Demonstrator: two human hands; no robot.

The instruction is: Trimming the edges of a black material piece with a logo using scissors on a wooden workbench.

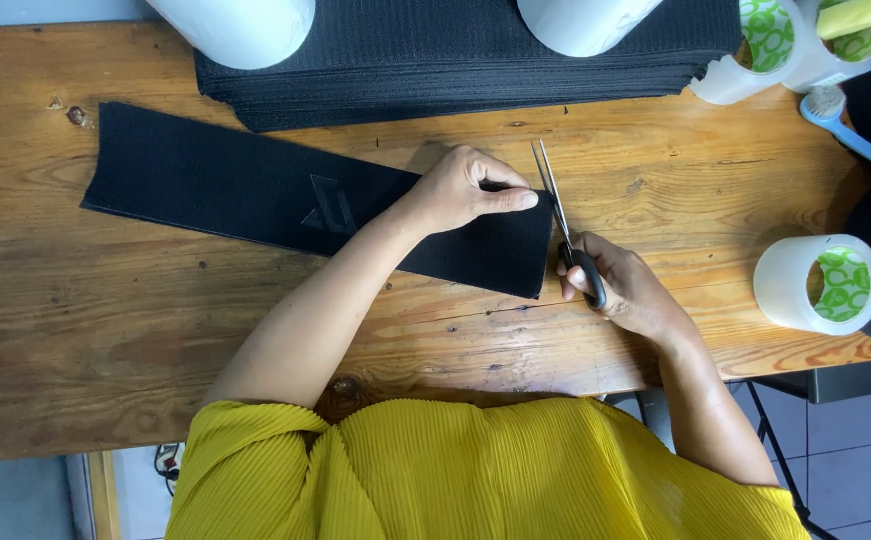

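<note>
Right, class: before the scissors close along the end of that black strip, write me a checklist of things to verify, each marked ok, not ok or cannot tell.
1. Black fabric strip lies flat on the wooden table: ok.
2. Left hand presses the strip down near its right end: ok.
3. Left fingers clear of the blades: not ok, the fingertips sit very close beside them.
4. Right hand grips the scissors by the handles: ok.
5. Blades lined up with the strip's edge: cannot tell, they appear just beyond it.
6. Tape roll and brush out of the cutting path: ok.
</note>
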